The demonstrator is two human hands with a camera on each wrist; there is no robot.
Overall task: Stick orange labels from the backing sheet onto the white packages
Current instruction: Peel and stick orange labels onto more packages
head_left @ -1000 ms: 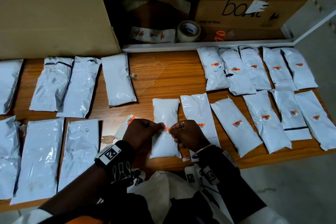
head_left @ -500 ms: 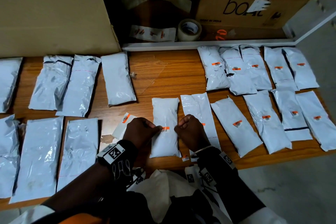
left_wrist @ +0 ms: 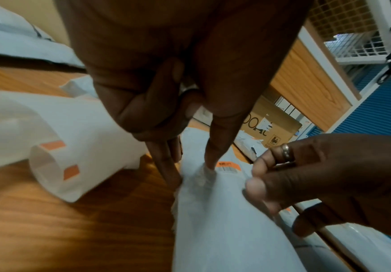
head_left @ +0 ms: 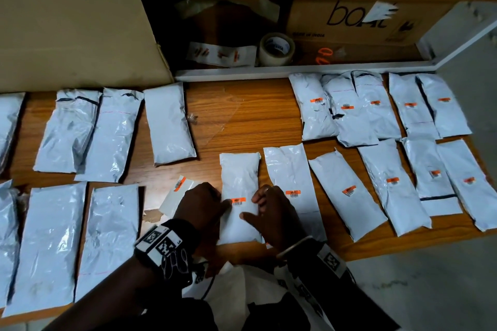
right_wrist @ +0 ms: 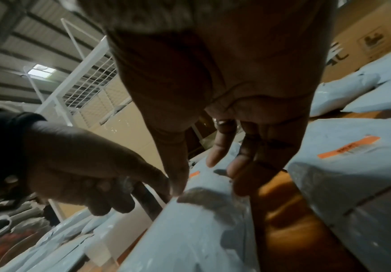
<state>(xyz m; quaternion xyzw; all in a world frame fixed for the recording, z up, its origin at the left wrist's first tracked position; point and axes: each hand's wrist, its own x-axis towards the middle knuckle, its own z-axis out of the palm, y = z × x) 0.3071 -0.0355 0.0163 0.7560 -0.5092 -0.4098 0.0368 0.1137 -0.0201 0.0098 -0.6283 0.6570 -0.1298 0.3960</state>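
A white package [head_left: 239, 174] lies upright in front of me on the wooden table [head_left: 242, 115], with an orange barcode label [head_left: 238, 200] stuck flat on its middle. My left hand [head_left: 204, 204] presses one straight fingertip [left_wrist: 215, 147] on the package just left of the label [left_wrist: 228, 166]. My right hand [head_left: 271, 212] holds the package's right edge, thumb [right_wrist: 175, 165] on top and fingers [right_wrist: 247, 156] down its side. The curled backing sheet [head_left: 174, 196], with orange labels [left_wrist: 52, 145] on it, lies left of my left hand.
Several unlabelled white packages [head_left: 166, 123] fill the left half of the table. Several labelled ones [head_left: 347, 191] fill the right, the nearest [right_wrist: 352, 165] beside my right hand. A tape roll [head_left: 277, 48] and a cardboard box [head_left: 349, 21] sit on the back shelf.
My two hands, which met over the label a second ago, have drawn apart to the package's sides. The label now shows in full.
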